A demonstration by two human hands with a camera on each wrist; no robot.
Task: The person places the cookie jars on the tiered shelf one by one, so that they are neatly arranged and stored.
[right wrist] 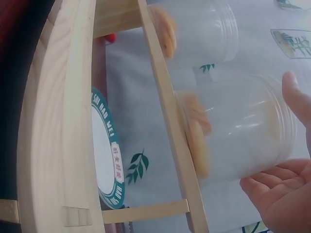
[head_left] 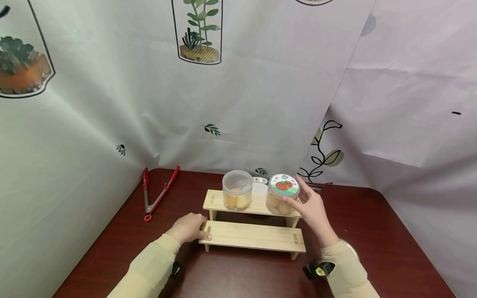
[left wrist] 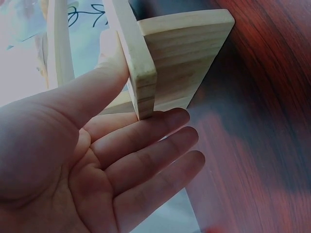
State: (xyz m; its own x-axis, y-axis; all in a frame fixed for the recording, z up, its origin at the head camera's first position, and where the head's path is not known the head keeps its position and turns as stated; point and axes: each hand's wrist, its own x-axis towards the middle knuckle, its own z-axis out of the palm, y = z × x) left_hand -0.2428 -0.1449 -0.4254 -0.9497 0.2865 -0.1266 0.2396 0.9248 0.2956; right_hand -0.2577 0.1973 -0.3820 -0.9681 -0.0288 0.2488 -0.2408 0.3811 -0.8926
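Observation:
A two-step wooden rack (head_left: 253, 235) stands on the table. My left hand (head_left: 189, 228) holds the left end of its lower step, thumb on one side of the board (left wrist: 138, 63) and fingers on the other. On the upper step sits a clear plastic jar (head_left: 237, 191) without a lid, with yellowish-brown pieces of food at the bottom. To its right, a similar jar (head_left: 276, 203) stands on the same step, topped by a lid (head_left: 284, 185) with a tomato picture. My right hand (head_left: 312, 207) grips this jar near its lid from the right.
Red-handled tongs (head_left: 164, 192) lie spread on the table (head_left: 112, 231) at the left. Behind the rack is a round white disc with a green lettered rim (right wrist: 116, 162), partly hidden. A printed cloth (head_left: 246, 103) hangs close behind the table.

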